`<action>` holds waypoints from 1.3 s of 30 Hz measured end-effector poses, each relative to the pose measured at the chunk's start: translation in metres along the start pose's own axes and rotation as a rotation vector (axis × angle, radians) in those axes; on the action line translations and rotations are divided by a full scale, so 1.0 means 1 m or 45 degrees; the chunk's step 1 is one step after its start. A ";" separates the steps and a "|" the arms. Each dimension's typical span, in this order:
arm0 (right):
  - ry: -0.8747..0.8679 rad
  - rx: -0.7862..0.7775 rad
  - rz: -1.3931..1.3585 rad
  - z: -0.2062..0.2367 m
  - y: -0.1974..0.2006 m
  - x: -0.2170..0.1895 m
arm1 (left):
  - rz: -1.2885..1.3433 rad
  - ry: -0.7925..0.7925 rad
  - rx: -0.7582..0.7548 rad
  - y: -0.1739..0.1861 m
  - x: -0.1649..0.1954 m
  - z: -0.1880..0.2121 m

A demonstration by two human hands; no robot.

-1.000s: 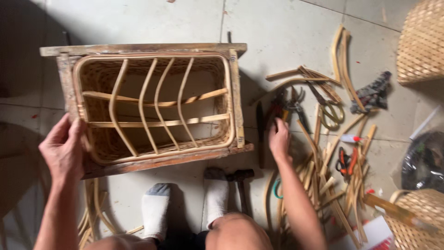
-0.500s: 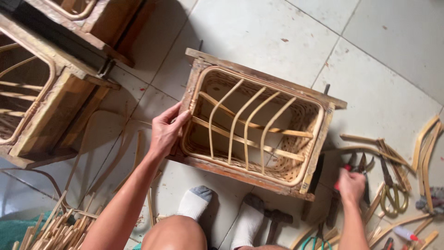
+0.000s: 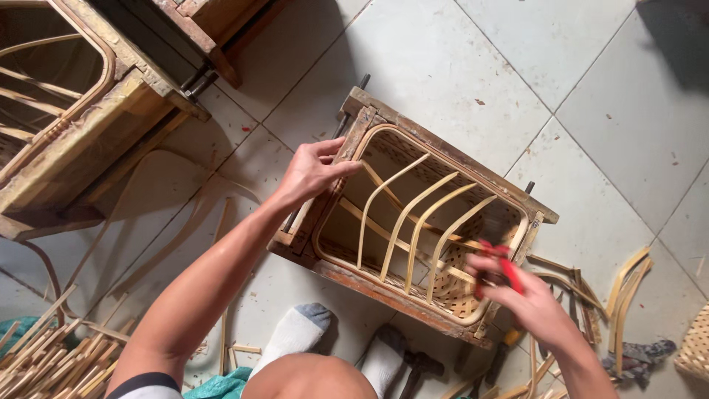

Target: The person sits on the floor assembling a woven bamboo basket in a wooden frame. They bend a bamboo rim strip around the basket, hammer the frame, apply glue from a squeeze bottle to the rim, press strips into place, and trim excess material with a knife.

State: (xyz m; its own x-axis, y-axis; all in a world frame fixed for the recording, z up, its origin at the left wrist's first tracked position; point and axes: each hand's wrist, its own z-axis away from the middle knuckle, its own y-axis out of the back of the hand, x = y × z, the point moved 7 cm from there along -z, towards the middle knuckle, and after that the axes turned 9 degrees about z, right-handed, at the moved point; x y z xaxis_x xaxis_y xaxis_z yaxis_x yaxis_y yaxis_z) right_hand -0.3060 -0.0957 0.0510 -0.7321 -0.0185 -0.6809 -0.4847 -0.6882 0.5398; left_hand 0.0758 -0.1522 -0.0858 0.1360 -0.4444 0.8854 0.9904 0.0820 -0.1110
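Observation:
A rectangular wooden frame (image 3: 442, 153) lies on the tiled floor with a half-woven rattan basket (image 3: 413, 222) inside it, several bent cane ribs arching across its opening. My left hand (image 3: 309, 174) grips the frame's left edge, thumb over the rim. My right hand (image 3: 526, 297) holds a red-handled cutting tool (image 3: 508, 270) over the basket's right end, close to the cane ribs. My two feet in white and grey socks (image 3: 299, 330) sit just in front of the frame.
A second, larger wooden frame (image 3: 81, 140) with a cane basket stands at the upper left. Loose cane strips (image 3: 44, 358) lie at the lower left, more strips (image 3: 628, 281) at the right. A woven basket's edge (image 3: 696, 347) shows at the far right.
The view has swung and the frame now lies tilted further right. My right hand has lifted the red-handled tool from the floor over the basket. My left hand stays on the frame's left edge.

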 end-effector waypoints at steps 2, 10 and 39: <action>-0.572 -0.258 0.173 -0.046 -0.020 -0.012 | -0.093 -0.042 0.022 -0.002 0.007 -0.001; -0.494 -0.622 0.464 -0.157 -0.034 -0.111 | -0.228 0.145 -0.011 0.004 0.010 0.005; -0.681 -0.751 0.656 -0.112 -0.057 -0.134 | -0.113 -0.027 -0.184 0.023 -0.023 0.088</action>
State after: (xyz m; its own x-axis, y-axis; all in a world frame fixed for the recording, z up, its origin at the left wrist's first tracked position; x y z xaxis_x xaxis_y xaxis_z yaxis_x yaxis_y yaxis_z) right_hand -0.1266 -0.1351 0.0563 -0.9816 -0.1884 -0.0325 0.1725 -0.9461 0.2740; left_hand 0.0933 -0.0616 -0.0687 0.0491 -0.4250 0.9039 0.9917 -0.0867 -0.0947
